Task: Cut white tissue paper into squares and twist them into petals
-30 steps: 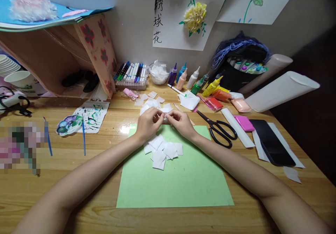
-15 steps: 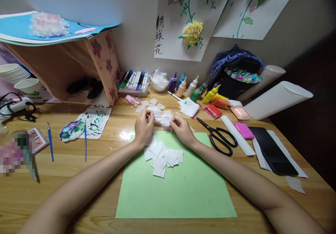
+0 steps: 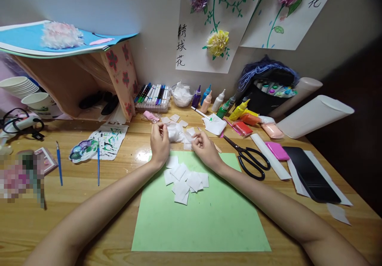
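Note:
White tissue paper (image 3: pixel 175 132) sits bunched against the fingertips of my left hand (image 3: pixel 159 146), whose fingers are closed on its edge. My right hand (image 3: pixel 206 151) pinches the edge of a thin white paper square (image 3: pixel 189 135), a short gap away from the left. Both hands are over the far edge of a green sheet of paper (image 3: pixel 199 226). Several white paper squares (image 3: pixel 180 188) lie overlapping on that sheet, just nearer than the hands. A few more loose squares (image 3: pixel 174 118) lie on the wood beyond the left fingers.
To the right lie black-handled scissors (image 3: pixel 252 158), a white paper strip (image 3: pixel 270 156) and a black phone (image 3: pixel 312 174). Paint bottles (image 3: pixel 219 100), a bowl of white tissue (image 3: pixel 182 94) and markers (image 3: pixel 152 94) line the wall. Paintbrushes (image 3: pixel 98 164) and a paint palette (image 3: pixel 83 150) are left.
My left hand has shifted slightly left, and more of the bunched tissue shows between the hands. The right fingers have loosened a little. The whole view has tilted slightly upward.

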A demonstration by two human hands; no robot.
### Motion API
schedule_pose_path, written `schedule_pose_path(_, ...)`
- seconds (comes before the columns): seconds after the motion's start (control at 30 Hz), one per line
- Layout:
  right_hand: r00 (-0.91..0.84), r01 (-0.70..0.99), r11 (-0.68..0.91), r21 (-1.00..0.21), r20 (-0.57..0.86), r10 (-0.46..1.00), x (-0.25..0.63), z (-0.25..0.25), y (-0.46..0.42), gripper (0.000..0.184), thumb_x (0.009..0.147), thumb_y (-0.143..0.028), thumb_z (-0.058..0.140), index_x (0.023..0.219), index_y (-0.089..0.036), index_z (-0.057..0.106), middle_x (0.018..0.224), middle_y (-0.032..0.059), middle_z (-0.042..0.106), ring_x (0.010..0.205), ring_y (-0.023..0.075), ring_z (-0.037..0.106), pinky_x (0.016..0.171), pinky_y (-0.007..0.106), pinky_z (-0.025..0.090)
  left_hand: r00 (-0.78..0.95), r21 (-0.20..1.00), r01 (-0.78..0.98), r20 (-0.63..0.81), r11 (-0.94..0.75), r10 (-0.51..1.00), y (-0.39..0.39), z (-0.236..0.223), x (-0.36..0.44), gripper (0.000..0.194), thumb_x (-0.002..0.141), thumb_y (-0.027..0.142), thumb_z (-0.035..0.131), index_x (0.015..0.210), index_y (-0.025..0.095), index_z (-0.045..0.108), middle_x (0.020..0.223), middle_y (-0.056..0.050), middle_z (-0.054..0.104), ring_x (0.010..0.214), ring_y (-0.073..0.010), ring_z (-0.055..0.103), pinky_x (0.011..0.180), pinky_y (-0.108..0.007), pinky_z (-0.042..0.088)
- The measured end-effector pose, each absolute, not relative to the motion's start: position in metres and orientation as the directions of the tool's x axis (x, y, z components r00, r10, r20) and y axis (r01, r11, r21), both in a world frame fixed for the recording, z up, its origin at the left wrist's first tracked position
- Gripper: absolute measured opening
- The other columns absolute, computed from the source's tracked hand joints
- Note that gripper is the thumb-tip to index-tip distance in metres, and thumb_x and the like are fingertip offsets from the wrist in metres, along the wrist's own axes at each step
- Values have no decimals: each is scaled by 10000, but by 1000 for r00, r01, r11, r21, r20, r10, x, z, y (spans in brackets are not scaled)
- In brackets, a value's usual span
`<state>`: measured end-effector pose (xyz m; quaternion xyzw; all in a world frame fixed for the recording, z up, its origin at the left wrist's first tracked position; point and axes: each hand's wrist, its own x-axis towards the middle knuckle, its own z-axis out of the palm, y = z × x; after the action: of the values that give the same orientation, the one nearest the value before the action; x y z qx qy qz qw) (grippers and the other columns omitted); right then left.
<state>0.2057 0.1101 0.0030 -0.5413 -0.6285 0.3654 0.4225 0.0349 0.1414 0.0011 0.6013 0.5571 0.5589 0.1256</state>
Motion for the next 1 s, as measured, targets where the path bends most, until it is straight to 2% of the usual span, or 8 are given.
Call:
schedule_pose_path(0.07, -15, 312, 171, -935, 175, 984, 206, 4, 108, 173, 803, -256, 524, 939, -205, 432, 661, -41, 475, 563, 124, 444, 544, 245, 356, -164, 724, 579, 554, -375, 816, 135, 6, 38, 97, 909, 254, 430, 885, 200, 507, 865, -37, 543, 796, -150, 537, 712, -269, 423)
schedule_pose_path(0.17, -57, 315, 270, -910, 266, 962, 207, 7, 104, 95, 842, -291, 503, 833, -197, 493, 661, -20, 481, 560, 121, 429, 536, 250, 339, -40, 624, 662, 583, -416, 811, 126, 11, 42, 100, 901, 251, 446, 898, 192, 527, 850, -31, 526, 701, -133, 510, 651, -260, 402)
schedule_pose_path(0.2, -112, 329, 295, -897, 273, 955, 207, 8, 102, 133, 859, -305, 486, 800, -192, 525, 637, -18, 479, 542, 119, 417, 528, 255, 327, 4, 586, 679, 600, -443, 800, 124, 11, 43, 102, 899, 250, 453, 903, 191, 536, 847, -30, 530, 685, -128, 507, 642, -257, 398)
schedule_pose_path(0.33, -283, 314, 294, -903, 206, 937, 206, 10, 100, 260, 906, -352, 420, 789, -188, 583, 523, -34, 449, 487, 124, 402, 527, 269, 320, 205, 404, 707, 669, -581, 714, 119, 10, 44, 111, 886, 256, 488, 909, 193, 577, 838, -31, 570, 727, -135, 541, 652, -252, 399)
schedule_pose_path(0.43, -287, 259, 268, -928, 191, 939, 206, 9, 103, 381, 926, -396, 383, 626, -191, 500, 489, -31, 437, 497, 125, 425, 562, 272, 344, 328, 308, 718, 640, -624, 694, 117, 10, 46, 137, 890, 261, 483, 903, 189, 598, 818, -33, 591, 742, -146, 554, 638, -256, 394)
schedule_pose_path(0.57, -269, 180, 193, -965, 141, 953, 208, 5, 109, 441, 920, -441, 392, 569, -184, 459, 468, -32, 446, 465, 105, 399, 528, 253, 329, 399, 317, 699, 572, -641, 717, 116, 13, 47, 169, 898, 259, 457, 924, 170, 599, 852, -44, 607, 733, -142, 561, 615, -254, 396)
schedule_pose_path(0.73, -276, 149, 156, -977, 110, 955, 208, 4, 112, 429, 908, -446, 422, 576, -178, 474, 464, -44, 435, 451, 92, 376, 503, 238, 307, 383, 382, 685, 535, -620, 753, 118, 11, 46, 193, 917, 238, 417, 940, 174, 597, 863, -40, 607, 741, -135, 563, 633, -253, 403)
schedule_pose_path(1.0, -268, 214, 186, -959, 125, 955, 208, 10, 111, 465, 908, -423, 423, 509, -183, 431, 448, -37, 442, 475, 102, 424, 570, 249, 354, 328, 486, 640, 528, -595, 784, 118, 11, 47, 147, 874, 282, 510, 832, 173, 598, 801, -28, 602, 716, -125, 558, 616, -238, 393)
